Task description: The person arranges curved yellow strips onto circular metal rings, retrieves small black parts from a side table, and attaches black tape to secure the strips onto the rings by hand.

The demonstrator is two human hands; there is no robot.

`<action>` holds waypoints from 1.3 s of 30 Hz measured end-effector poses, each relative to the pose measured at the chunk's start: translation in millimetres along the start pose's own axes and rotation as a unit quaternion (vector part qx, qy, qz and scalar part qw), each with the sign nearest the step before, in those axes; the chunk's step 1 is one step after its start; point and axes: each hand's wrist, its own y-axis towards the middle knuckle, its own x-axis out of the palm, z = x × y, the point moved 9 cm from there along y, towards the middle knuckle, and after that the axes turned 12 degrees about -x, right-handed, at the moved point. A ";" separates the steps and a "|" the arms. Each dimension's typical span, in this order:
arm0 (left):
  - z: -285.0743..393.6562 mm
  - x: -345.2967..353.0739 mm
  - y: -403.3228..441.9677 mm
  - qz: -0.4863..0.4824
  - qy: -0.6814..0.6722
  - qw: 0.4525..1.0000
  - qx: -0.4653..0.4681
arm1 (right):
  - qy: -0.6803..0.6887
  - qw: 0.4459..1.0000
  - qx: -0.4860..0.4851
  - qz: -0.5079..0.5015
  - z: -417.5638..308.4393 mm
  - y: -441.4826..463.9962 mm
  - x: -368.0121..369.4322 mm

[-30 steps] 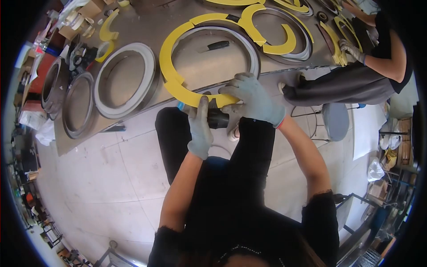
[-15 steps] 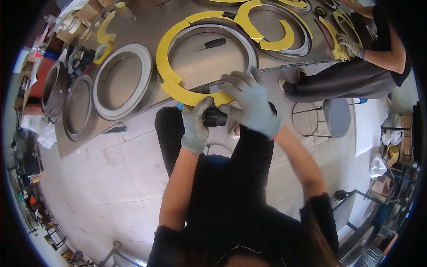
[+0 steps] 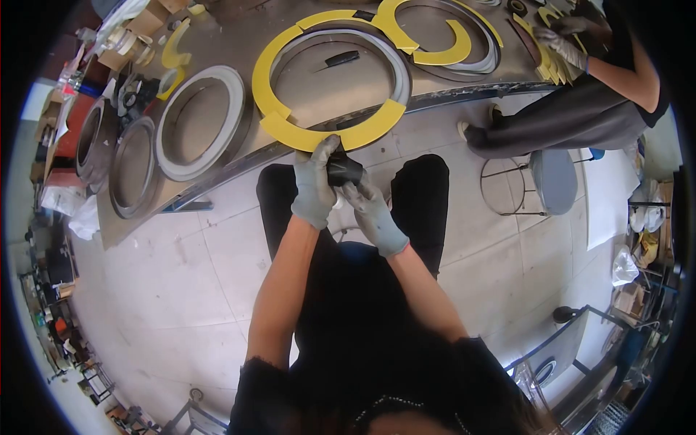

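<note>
In gloved hands just off the table's front edge is a roll of black tape (image 3: 344,171). My left hand (image 3: 315,181) is closed on it, thumb up near the ring's front rim. From the right, my right hand (image 3: 373,214) has its fingers curled against the roll's lower side. Directly beyond lies a large grey ring (image 3: 398,65), with yellow curved strips (image 3: 272,76) laid along much of its rim. A black patch (image 3: 365,14) sits on the far strip joint. Inside the ring rests a black-handled knife (image 3: 342,58).
Two grey rings (image 3: 235,119) (image 3: 116,174) stand at left on the table (image 3: 246,161). Another ring (image 3: 491,58) with yellow strips is at the right. A co-worker's gloved hand (image 3: 562,49) is near yellow pieces (image 3: 545,65). A stool (image 3: 553,183) stands on the floor.
My right hand has come down and left from the yellow strip to the tape roll. My left hand keeps hold of the roll, which has risen slightly in view.
</note>
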 end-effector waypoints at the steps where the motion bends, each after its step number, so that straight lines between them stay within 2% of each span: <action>1: 0.0 -1.0 0.9 0.010 0.002 1.000 -0.001 | -0.049 0.999 0.004 -0.005 1.9 0.5 -1.5; 4: -3.3 -4.5 5.9 0.016 -0.016 1.000 0.006 | -0.063 0.994 -0.081 0.029 -2.5 2.9 -9.8; 10: -6.8 -4.0 4.3 0.019 -0.053 0.998 -0.028 | -0.067 0.985 -0.139 0.071 0.9 12.6 -12.5; 13: -1.9 -6.0 -2.8 -0.008 0.003 1.000 -0.013 | 0.007 0.993 -0.075 0.093 26.9 20.0 -22.0; 16: -13.8 -24.0 -15.7 0.052 0.038 0.997 -0.053 | -0.014 0.990 -0.066 0.124 49.6 44.1 -38.5; 17: -22.3 -33.4 -13.4 0.071 0.005 0.996 -0.061 | 0.037 0.994 -0.075 0.077 49.1 48.3 -36.1; 19: -22.7 -19.7 -14.8 -0.024 -0.078 0.995 -0.059 | -0.095 0.985 -0.147 0.000 29.7 65.6 -32.6; 20: -23.1 -14.2 -17.5 -0.069 -0.120 0.989 -0.059 | -0.047 0.991 -0.128 0.013 31.2 61.4 -37.0; 22: -23.0 -16.0 -17.3 -0.062 -0.147 0.987 -0.024 | 0.049 0.993 -0.094 0.045 11.4 53.6 -29.6; 24: -23.3 -13.5 -17.4 -0.048 -0.155 0.987 -0.010 | 0.203 0.951 0.038 0.231 14.1 31.9 -44.2; 26: -19.2 -7.3 -20.0 -0.060 -0.202 0.977 0.029 | 0.037 0.943 -0.053 0.327 -35.5 7.3 -79.3; 27: -18.0 -7.9 -17.7 -0.069 -0.202 0.976 0.035 | -0.084 0.953 -0.118 0.267 -75.2 16.5 -71.6; 28: -16.4 -7.6 -15.8 -0.077 -0.200 0.976 0.040 | -0.207 0.953 -0.148 0.164 -121.5 30.2 -36.8; 30: -16.8 -8.7 -15.0 -0.069 -0.203 0.976 0.043 | -0.193 0.979 0.042 0.042 -116.3 57.5 2.5; 31: -16.1 -7.5 -15.8 -0.067 -0.204 0.976 0.045 | -0.213 0.971 0.104 -0.015 -114.2 65.9 16.6; 35: -10.3 -1.9 -18.2 -0.064 -0.216 0.973 0.055 | -0.093 0.964 0.239 -0.064 -83.8 91.3 9.4; 38: -14.7 -4.8 -9.5 -0.089 -0.206 0.973 0.063 | -0.117 0.950 0.287 -0.048 -69.6 70.2 27.7; 39: -19.9 -7.9 -3.5 -0.095 -0.202 0.973 0.055 | -0.113 0.964 0.239 -0.035 -67.2 78.5 29.7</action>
